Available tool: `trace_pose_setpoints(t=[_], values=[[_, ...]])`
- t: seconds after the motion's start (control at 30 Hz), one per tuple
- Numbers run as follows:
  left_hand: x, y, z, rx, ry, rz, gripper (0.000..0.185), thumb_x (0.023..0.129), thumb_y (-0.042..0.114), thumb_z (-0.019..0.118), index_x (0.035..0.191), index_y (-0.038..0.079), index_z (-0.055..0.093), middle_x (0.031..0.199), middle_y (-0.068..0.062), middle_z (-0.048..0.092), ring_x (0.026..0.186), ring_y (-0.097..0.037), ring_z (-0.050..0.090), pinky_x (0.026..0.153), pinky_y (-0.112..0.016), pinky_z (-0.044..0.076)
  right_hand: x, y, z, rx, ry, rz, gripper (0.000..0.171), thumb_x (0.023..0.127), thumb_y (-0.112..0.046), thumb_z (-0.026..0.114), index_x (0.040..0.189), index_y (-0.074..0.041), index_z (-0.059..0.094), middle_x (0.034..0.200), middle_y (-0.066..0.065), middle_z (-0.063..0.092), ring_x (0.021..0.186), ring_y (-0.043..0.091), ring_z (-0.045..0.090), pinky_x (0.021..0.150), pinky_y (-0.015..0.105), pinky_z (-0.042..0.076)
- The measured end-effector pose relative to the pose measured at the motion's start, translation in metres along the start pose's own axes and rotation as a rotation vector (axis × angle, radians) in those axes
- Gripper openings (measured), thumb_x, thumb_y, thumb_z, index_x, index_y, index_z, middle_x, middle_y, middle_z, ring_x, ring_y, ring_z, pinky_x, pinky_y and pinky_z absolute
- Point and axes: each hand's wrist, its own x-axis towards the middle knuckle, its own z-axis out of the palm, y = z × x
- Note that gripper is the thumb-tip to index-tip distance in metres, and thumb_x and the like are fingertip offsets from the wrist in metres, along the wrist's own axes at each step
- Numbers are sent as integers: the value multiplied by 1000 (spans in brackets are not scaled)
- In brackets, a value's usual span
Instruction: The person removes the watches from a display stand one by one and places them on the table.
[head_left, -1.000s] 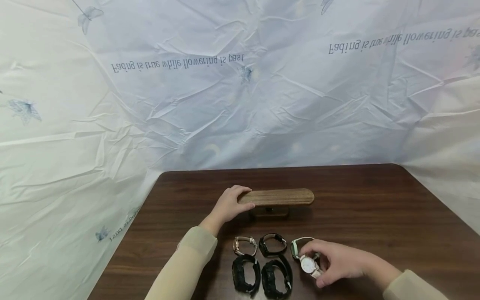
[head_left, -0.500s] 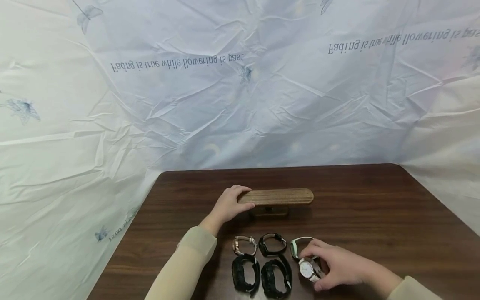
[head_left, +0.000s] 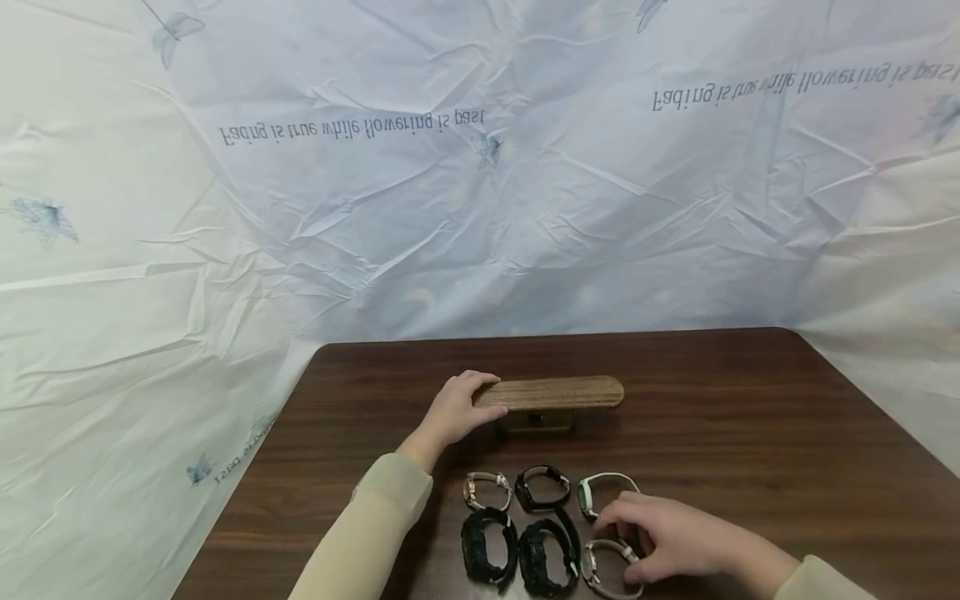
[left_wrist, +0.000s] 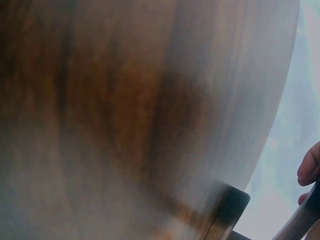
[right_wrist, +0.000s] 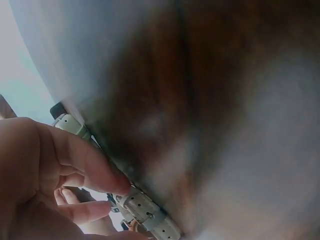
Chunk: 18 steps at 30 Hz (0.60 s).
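The left hand (head_left: 453, 412) rests on the left end of the oblong wooden watch stand (head_left: 557, 393), which sits on the dark brown wooden surface (head_left: 750, 433) a little beyond the middle. Its fingers (head_left: 483, 381) lie over the top of the bar and the thumb presses the near edge — a light clasp round the bar's end. The left wrist view shows only blurred wood grain and a fingertip (left_wrist: 310, 167) at the right edge.

The right hand (head_left: 671, 542) lies at the near edge of the surface, to the right. Its fingers (head_left: 611, 521) are loosely curved and touch the pale-strapped wristwatch (head_left: 603, 571) lying on its side; whether they pinch it or merely rest on it cannot be told. In the right wrist view, the fingers (right_wrist: 95, 172) lie against a pale perforated strap (right_wrist: 147, 215).

Five more watches lie in two rows left of this hand — far row: a rose-gold watch (head_left: 486, 490), a black watch (head_left: 543, 487), a mint-green strapped watch (head_left: 603, 487); near row: two bulky black watches (head_left: 487, 546) (head_left: 546, 554). A crumpled white printed sheet (head_left: 480, 167) hangs behind.
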Motion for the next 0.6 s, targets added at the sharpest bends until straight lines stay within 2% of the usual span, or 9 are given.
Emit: trace_pose_setpoints(t=[0.17,0.3,0.43,0.6], values=[[0,0,0,-5,3,-1,61,73,62,50,122,26,48,123,6,43,115,-20,37,89,-42,35,2,-5,5,-80,44,-15,51,71,-31,70,117,-22,50,92,-9,44,63,-3,45,52,15,40],[0,0,1,1,9,-7,60,73,62,51,122,27,49,123,7,43,115,-19,37,89,-40,35,4,-10,11,-227,79,-53,56,67,-41,70,115,-22,50,93,-12,40,64,-4,42,54,12,36],[-1,-2,1,4,7,-11,59,73,62,50,122,28,48,123,6,43,115,-19,37,89,-41,35,6,-12,16,-367,100,-97,52,66,-45,69,110,-24,51,91,-15,39,64,-5,39,54,10,33],[1,-2,2,0,4,2,61,73,62,49,123,26,48,124,5,42,115,-21,36,89,-42,35,3,-12,14,-393,107,-73,50,67,-44,69,110,-25,52,92,-16,39,65,-5,40,54,11,34]])
